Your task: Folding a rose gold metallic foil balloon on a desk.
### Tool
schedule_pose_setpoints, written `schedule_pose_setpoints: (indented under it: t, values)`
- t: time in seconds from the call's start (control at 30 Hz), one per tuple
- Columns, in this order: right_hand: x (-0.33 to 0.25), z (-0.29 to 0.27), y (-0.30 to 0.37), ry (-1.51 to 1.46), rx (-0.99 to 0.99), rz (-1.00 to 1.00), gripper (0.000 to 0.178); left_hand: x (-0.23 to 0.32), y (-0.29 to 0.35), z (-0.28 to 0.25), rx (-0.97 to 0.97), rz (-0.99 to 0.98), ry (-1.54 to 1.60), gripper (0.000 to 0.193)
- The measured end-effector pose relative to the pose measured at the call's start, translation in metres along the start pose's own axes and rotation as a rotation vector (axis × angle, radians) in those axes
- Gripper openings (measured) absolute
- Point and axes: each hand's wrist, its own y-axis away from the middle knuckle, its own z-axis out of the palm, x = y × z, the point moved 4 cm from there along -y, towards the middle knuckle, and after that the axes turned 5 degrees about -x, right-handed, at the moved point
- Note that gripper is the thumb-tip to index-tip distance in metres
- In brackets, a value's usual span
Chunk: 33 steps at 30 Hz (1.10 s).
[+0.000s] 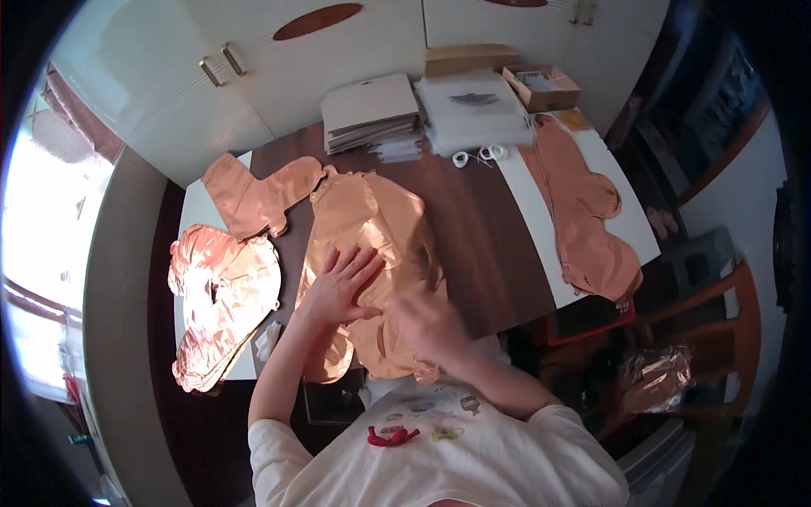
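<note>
Flat rose-gold foil balloon (372,245) lying mid-desk, near edge overhanging toward the body; left hand (338,287) spread flat, fingers fanned, pressing down on its middle; right hand (427,325) blurred at the balloon's near right part, resting on the foil, whether pinching or flat cannot tell. Best handled with the flat palm as anchor and slow, even strokes outward from it, so creases and trapped air leave by the edges rather than bunch up; light pressure only, foil likely to crinkle and keep marks; worth minding the seams and the overhang at the near edge. Just left, another foil piece (258,198) and a crumpled round one (224,296), touching or nearly so; better kept apart to avoid snagging. Far right on a white strip, a long foil shape (587,220). Far edge of the desk (486,245): card stack (370,110), clear bags (473,110), open box (542,87), tape rolls (481,155).
</note>
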Motion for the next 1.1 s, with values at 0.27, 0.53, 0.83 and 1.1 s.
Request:
schedule_pose_setpoints:
  t: [0.27,0.53,0.83,1.1]
  values:
    - [0.034,-0.08,0.022,0.468,0.185,0.315,0.031,-0.002,0.002,0.004,0.034,-0.038,-0.008,0.092]
    - [0.054,0.011,0.038,0.012,-0.107,0.166,0.031,-0.003,0.001,0.007,0.08,-0.064,0.041,0.088]
    - [0.045,0.023,0.041,0.131,-0.126,0.088,0.03,-0.003,0.002,0.012,0.081,-0.09,0.031,0.087]
    - [0.048,0.029,0.042,0.158,-0.135,0.065,0.033,-0.002,0.002,0.011,0.094,-0.103,0.014,0.087]
